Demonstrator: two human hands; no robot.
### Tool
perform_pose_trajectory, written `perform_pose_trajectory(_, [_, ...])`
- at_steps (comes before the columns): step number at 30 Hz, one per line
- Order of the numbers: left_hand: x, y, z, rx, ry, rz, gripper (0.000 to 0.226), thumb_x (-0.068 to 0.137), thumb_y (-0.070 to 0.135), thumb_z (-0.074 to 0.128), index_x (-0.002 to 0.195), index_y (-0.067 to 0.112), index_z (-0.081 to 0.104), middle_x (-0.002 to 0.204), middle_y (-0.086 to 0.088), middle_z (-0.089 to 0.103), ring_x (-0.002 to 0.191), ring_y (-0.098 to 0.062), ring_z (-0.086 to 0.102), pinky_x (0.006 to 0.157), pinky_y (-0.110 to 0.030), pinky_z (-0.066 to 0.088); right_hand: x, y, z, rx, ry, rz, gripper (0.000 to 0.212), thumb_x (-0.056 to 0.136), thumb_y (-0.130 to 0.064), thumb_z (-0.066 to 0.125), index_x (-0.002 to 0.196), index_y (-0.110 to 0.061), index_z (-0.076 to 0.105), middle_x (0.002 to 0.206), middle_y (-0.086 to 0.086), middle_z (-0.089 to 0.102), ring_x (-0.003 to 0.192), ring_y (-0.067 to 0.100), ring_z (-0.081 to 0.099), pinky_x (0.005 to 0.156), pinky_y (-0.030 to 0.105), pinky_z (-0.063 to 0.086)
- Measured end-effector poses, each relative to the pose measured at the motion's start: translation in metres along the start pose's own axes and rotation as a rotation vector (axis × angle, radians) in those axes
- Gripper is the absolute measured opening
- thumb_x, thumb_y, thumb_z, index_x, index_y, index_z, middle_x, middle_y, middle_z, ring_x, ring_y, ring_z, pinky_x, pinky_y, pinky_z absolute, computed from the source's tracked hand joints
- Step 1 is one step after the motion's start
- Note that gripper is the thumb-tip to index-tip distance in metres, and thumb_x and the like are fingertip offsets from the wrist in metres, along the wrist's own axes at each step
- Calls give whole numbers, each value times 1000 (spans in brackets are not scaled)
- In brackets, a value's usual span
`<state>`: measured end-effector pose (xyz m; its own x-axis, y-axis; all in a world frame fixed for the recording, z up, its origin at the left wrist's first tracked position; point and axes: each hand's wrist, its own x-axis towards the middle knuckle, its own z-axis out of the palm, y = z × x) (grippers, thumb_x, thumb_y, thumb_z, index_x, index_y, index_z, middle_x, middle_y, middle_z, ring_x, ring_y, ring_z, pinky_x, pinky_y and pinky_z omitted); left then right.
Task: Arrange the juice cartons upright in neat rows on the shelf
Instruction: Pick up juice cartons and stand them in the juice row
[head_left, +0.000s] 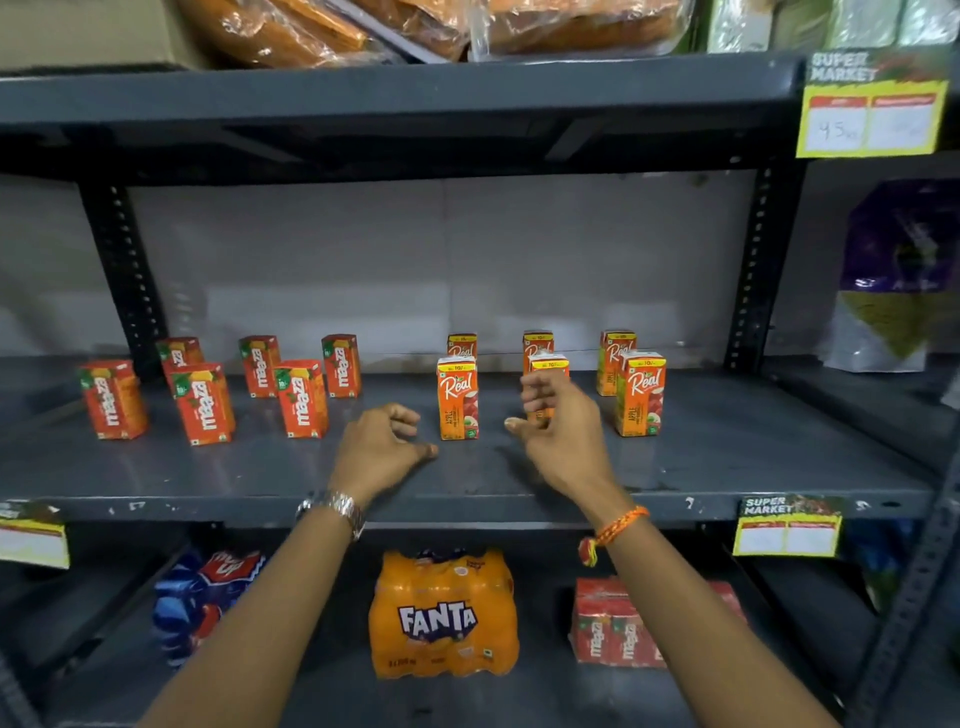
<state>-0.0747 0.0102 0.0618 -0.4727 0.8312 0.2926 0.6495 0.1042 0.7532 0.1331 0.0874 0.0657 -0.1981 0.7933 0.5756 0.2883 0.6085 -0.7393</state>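
Several red Maaza cartons (202, 402) stand upright in two rows on the left of the grey shelf (467, 483). On the right, several orange Real apple cartons stand upright in two rows; the front ones are at left (458, 397) and right (640, 395). My right hand (558, 431) hovers just in front of the middle front Real carton (549, 364), fingers loosely curled and apart, not gripping it. To the left of the front-left Real carton is my left hand (382, 447), low over the shelf, fingers curled and holding nothing.
The lower shelf holds a Fanta bottle pack (444, 616), a blue bottle pack (202, 597) and a Maaza carton pack (618, 631). A purple bag (893, 275) stands on the neighbouring shelf at right. Yellow price tags (872, 122) hang on the shelf edges. Dark uprights flank the shelf.
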Motion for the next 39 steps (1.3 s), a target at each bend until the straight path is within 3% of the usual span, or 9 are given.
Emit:
perform_pose_trajectory(3, [24, 11, 8, -107, -180, -78, 80, 62, 23, 92, 131, 14, 52, 121, -3, 62, 113, -23, 61, 102, -42, 50, 5, 7, -17, -43, 124, 57, 69, 73, -11, 82, 129, -20, 45, 127, 1, 52, 120, 17, 53, 100, 33, 51])
perform_pose_trajectory(5, [35, 15, 15, -169, -249, -65, 73, 62, 19, 91, 125, 16, 54, 119, 0, 65, 112, -20, 63, 106, -43, 47, 15, 11, -21, -133, 35, 128, 87, 71, -12, 84, 142, -15, 32, 141, 5, 42, 135, 23, 41, 111, 39, 40])
perform_pose_trajectory(8, [43, 18, 23, -124, -263, -2, 43, 67, 21, 88, 97, 30, 59, 102, 9, 70, 90, -2, 63, 94, -32, 48, 30, 15, -22, -90, -164, 287, 89, 73, -11, 82, 142, -14, 25, 129, 3, 49, 131, 27, 48, 101, 35, 42])
perform_pose_trajectory(10, [47, 16, 27, -87, -253, 18, 35, 73, 21, 85, 100, 26, 63, 111, 2, 71, 88, -3, 62, 86, -26, 46, 35, 19, -22, -106, -250, 343, 78, 80, -12, 77, 139, -14, 26, 127, 6, 56, 127, 29, 53, 97, 35, 43])
perform_pose_trajectory(14, [56, 16, 30, -57, -261, 20, 47, 77, 21, 82, 120, 12, 64, 123, -6, 70, 106, -17, 64, 102, -37, 44, 40, 23, -19, -180, -275, 325, 66, 85, -15, 71, 140, -13, 34, 141, 10, 53, 132, 31, 49, 109, 45, 38])
perform_pose_trajectory(17, [58, 16, 33, -7, -226, 42, 49, 79, 25, 81, 123, 11, 64, 125, -7, 69, 114, -22, 64, 100, -38, 43, 42, 23, -15, -211, -256, 315, 68, 86, -18, 72, 142, -12, 35, 144, 11, 51, 134, 32, 47, 113, 46, 36])
perform_pose_trajectory(29, [60, 9, 31, -38, -265, 88, 52, 78, 22, 80, 125, 8, 63, 126, -9, 69, 116, -22, 63, 106, -41, 43, 41, 29, -16, -218, -215, 321, 66, 83, -23, 74, 140, -12, 42, 142, 10, 54, 133, 30, 49, 111, 47, 38])
perform_pose_trajectory(34, [63, 6, 34, -35, -259, 87, 52, 78, 24, 80, 125, 10, 63, 125, -8, 69, 108, -18, 62, 100, -38, 42, 41, 27, -16, -227, -221, 330, 66, 84, -24, 72, 141, -12, 40, 143, 10, 53, 134, 31, 48, 111, 48, 38])
perform_pose_trajectory(39, [57, 13, 25, -64, -318, 54, 59, 76, 23, 82, 129, 12, 58, 130, -6, 66, 121, -23, 61, 106, -40, 41, 31, 20, -22, -241, -179, 315, 64, 83, -23, 74, 136, -8, 42, 137, 12, 57, 128, 30, 53, 107, 43, 42])
